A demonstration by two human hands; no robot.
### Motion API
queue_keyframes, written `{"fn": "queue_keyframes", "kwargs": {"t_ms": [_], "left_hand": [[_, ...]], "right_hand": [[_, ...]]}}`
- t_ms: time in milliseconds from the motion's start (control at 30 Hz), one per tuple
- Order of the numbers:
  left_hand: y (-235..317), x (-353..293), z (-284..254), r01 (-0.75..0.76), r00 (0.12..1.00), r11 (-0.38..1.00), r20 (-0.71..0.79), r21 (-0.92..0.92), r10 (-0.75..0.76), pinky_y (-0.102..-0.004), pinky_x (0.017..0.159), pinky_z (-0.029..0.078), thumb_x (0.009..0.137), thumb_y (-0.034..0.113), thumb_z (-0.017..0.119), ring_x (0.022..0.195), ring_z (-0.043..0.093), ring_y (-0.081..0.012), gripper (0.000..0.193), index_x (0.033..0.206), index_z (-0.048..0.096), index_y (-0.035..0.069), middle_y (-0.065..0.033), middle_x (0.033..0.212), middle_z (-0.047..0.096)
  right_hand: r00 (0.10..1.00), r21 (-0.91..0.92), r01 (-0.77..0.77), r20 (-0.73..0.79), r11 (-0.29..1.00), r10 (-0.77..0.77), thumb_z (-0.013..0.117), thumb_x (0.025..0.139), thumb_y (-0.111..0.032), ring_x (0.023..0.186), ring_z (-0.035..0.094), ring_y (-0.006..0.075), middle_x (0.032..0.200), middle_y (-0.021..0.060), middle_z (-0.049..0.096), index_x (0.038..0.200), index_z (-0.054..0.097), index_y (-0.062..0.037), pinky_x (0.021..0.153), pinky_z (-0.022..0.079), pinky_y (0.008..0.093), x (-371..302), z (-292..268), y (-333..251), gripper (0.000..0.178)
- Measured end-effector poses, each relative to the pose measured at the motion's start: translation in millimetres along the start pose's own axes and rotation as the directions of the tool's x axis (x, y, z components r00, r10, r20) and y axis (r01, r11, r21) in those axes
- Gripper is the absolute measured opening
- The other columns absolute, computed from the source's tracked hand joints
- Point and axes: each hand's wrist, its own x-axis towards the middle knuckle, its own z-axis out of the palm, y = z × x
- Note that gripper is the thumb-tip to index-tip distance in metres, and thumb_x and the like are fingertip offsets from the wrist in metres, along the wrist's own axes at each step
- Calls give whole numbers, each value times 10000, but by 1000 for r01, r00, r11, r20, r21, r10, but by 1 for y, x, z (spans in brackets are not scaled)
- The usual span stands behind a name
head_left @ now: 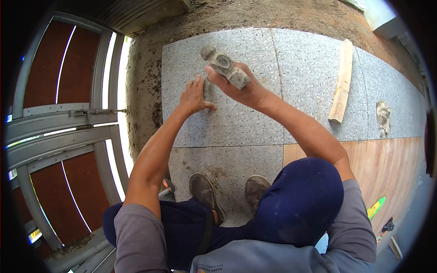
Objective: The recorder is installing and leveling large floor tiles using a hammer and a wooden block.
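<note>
My right hand (241,86) is wrapped round a hammer, raised over a grey speckled floor tile (246,123). The dusty hammer head (223,63) faces up toward me, with one rounded end and one blocky end. Its handle is mostly hidden below the head and my fingers. To the left of it, my left hand (195,96) rests on the same tile with its thumb spread from the fingers, holding nothing.
A wooden block (341,84) and a crumpled cloth (383,116) lie on tiles at the right. Wood-patterned flooring (355,164) adjoins them. Bare rough ground (145,91) borders the tiles at left, beside a metal-framed gate (59,118). My shoes (203,191) stand on the near tile.
</note>
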Motion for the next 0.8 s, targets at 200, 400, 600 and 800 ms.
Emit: {"fn": "queue_keyframes", "kwargs": {"t_ms": [200, 400, 600, 800], "left_hand": [[3, -2, 0, 0, 1000, 1000, -7, 16, 0, -599, 1178, 364, 553, 597, 946, 1550, 216, -414, 1403, 1634, 206, 95, -134, 1705, 213], [0, 1, 2, -12, 1000, 1000, -20, 2, 12, -592, 1178, 368, 542, 591, 949, 1548, 222, -412, 1411, 1634, 210, 92, -138, 1704, 216], [0, 1, 3, -9, 1000, 1000, -10, 2, 9, -596, 1173, 372, 535, 588, 950, 1547, 225, -410, 1410, 1633, 218, 88, -138, 1706, 211], [-1, 3, 3, 0, 1000, 1000, -2, 15, 0, -605, 1167, 378, 527, 600, 948, 1549, 221, -405, 1422, 1634, 216, 91, -133, 1709, 203]], "right_hand": [[1000, -39, -1, 16, 999, 2, 620, 1021, -207, 824, 688, 230, 981, 136, 679, 1123, 658, 10, 735, 556, 364, -3, -4, -5, 243], [993, -168, 116, -11, 979, -120, 611, 1019, -192, 806, 677, 223, 968, 136, 673, 1106, 624, 14, 735, 554, 371, -8, -6, -2, 224], [966, -168, 230, -83, 959, -246, 649, 982, -43, 629, 607, 191, 816, 58, 619, 1046, 604, -79, 507, 487, 329, -9, -2, 1, 86], [970, -169, 190, -117, 967, -211, 640, 995, -51, 607, 579, 184, 790, 51, 613, 1028, 614, -84, 513, 477, 324, -8, 0, 8, 53]]}}
